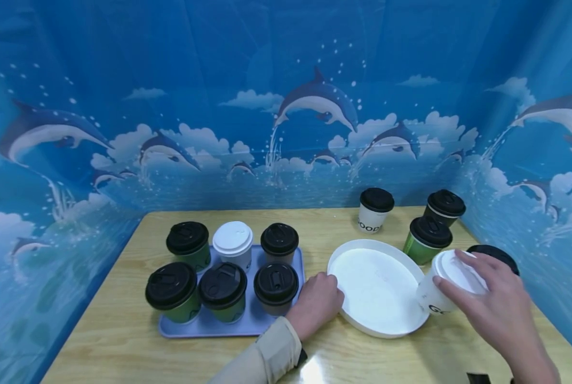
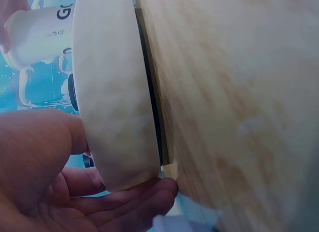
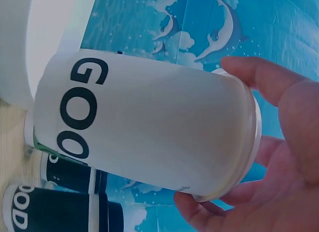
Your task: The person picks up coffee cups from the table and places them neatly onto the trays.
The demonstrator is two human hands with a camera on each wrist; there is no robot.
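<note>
My right hand (image 1: 499,301) grips a white paper cup (image 1: 432,298) round its white lid (image 1: 460,273). The cup is tilted, its base beside the right rim of a round white tray (image 1: 382,285); touching or apart, I cannot tell. In the right wrist view, fingers and thumb span the lid end of the cup (image 3: 149,124), which carries dark "GOO" lettering. On the tray's left side, my left hand (image 1: 317,301) holds the rim. The left wrist view shows that hand (image 2: 55,167) with fingers beneath the tray's edge (image 2: 117,92) and thumb against its side.
Left of the round tray, a lilac rectangular tray (image 1: 204,329) bears several lidded cups, one with a white lid (image 1: 233,237). Behind stands a white cup with a black lid (image 1: 374,210). To the right are a green cup (image 1: 425,240) and dark cups (image 1: 443,207).
</note>
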